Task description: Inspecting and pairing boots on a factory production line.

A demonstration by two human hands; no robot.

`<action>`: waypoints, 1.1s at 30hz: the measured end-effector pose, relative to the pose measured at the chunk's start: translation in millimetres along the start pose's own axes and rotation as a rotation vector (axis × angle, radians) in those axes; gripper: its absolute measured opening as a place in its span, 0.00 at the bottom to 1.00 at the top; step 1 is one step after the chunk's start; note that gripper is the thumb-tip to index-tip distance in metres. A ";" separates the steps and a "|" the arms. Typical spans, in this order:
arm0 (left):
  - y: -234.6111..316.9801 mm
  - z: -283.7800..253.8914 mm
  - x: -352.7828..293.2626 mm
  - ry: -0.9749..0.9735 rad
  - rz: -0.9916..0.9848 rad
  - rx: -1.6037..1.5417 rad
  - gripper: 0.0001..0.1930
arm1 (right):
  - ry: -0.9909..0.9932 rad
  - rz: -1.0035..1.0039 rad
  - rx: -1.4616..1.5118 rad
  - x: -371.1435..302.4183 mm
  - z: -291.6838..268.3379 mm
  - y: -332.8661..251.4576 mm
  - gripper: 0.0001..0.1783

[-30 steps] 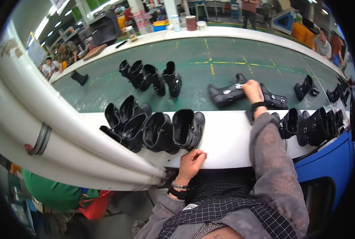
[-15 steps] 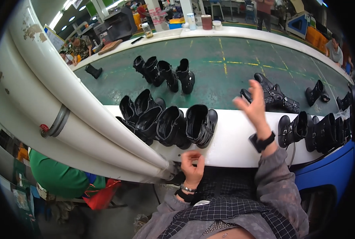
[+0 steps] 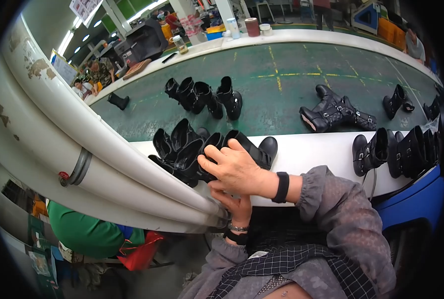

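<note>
Right hand (image 3: 237, 169): back uppermost, fingers parted and bent over the black boot (image 3: 266, 151) ending the left-hand row on the ledge; cannot tell whether they grip. Left hand (image 3: 237, 207): just below, partly covered by the right; its hold cannot be made out.

White pipes (image 3: 107, 154) curve down the left side. Green work surface (image 3: 286, 109) beyond; white ledge (image 3: 314, 152) along its near edge. On the ledge: more boots in the left-hand row (image 3: 184, 152), others at right (image 3: 406, 154). On green: upright cluster, boots lying down (image 3: 326, 114). Smallest: black wristband (image 3: 281, 187), right wrist; metal bracelet (image 3: 238, 228), left.
</note>
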State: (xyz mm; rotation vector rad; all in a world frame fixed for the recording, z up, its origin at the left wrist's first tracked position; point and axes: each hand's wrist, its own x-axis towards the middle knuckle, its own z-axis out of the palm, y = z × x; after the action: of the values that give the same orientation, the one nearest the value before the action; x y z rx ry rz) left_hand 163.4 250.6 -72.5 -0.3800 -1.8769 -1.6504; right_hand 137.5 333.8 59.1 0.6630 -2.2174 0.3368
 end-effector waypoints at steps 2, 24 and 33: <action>-4.0 -0.8 1.6 -0.029 -0.004 -0.020 0.35 | 0.013 -0.162 0.164 2.1 6.7 16.4 0.19; -18.4 -2.7 14.4 -0.151 0.064 0.064 0.11 | 0.076 0.419 -0.372 -8.8 49.2 286.1 0.18; -20.7 -0.4 11.8 -0.181 0.050 0.031 0.07 | -0.052 0.527 -0.684 24.9 59.6 229.4 0.30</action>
State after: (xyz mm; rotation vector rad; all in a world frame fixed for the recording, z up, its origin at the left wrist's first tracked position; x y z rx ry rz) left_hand 142.3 244.4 -81.7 -0.5755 -2.0047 -1.5974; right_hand -41.2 489.2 32.2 -0.2856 -2.3252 -0.1927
